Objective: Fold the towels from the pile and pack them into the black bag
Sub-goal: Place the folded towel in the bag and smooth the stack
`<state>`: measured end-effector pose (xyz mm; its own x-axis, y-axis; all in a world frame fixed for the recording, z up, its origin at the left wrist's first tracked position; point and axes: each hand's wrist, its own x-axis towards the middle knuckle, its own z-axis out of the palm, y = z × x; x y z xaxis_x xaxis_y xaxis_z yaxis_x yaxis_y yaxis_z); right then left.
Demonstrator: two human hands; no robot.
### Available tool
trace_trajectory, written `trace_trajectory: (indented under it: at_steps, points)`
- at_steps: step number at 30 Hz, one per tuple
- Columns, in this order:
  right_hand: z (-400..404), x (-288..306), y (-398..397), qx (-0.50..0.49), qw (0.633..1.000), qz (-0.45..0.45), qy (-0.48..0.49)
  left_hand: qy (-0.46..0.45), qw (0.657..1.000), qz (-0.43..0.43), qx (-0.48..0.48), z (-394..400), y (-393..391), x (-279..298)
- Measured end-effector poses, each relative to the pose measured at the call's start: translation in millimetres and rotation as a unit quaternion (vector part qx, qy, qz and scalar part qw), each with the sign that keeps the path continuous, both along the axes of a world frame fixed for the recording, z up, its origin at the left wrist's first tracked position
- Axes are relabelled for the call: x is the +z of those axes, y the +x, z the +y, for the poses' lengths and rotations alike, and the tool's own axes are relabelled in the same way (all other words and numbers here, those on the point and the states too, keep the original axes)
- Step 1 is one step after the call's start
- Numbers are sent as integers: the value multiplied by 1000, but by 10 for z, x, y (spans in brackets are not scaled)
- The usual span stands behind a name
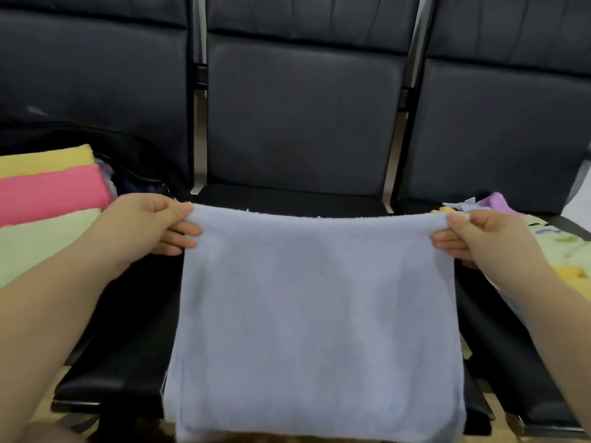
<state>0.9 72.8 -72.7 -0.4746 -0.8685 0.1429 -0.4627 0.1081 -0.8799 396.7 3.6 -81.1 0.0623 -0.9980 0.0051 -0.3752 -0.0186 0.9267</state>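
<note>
We are holding a pale blue terry towel (pixel 316 308) by its top corners, our left hand (pixel 150 223) and right hand (pixel 489 238) each pinching a corner between thumb and fingers. It is hanging over the middle black padded seat (pixel 300 119) in a row of dark chairs. The black bag (pixel 137 164) is lying open on the left seat with folded yellow, pink and green towels (pixel 48 193); the unfolded pile (pixel 563 247) is sitting on the right.

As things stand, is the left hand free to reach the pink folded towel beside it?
Probably not yet: the left hand pinches a top corner of the blue towel. The pink towel lies close, nothing between them.
</note>
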Motion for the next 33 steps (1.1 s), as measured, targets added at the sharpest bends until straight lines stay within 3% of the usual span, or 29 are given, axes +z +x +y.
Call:
trace_trajectory:
  at_steps: [4,7,11,13,16,19,21,22,27,30,33]
  points:
    - [-278,-198,35,-40,991,125,-3,-31,999,30,33,-254,-263,-173]
    - [-470,-391,75,-25,992,122,21,-49,998,-2,38,-406,-468,-318]
    - [-570,-631,191,93,979,139,119,22,988,-114,-102,-416,-763,-503]
    - [-569,-645,257,146,960,147,188,110,951,-228,-176,-356,-867,-546]
    - [-545,-511,279,181,909,219,306,175,847,-430,-258,-304,-931,-540]
    - [-494,-411,344,217,793,323,468,243,782,-496,-289,-266,-996,-485]
    - [-482,-480,402,227,751,352,510,249,769,-516,-284,-259,-1015,-552]
    - [-492,-558,423,225,754,356,505,235,776,-518,-272,-262,-1017,-609]
    - [-468,-752,421,198,845,336,367,155,848,-476,-172,-212,-1061,-756]
    - [-382,-619,392,199,841,337,373,173,832,-500,-169,-110,-1131,-608]
    - [-282,-554,391,215,795,354,442,210,787,-531,-235,29,-1149,-473]
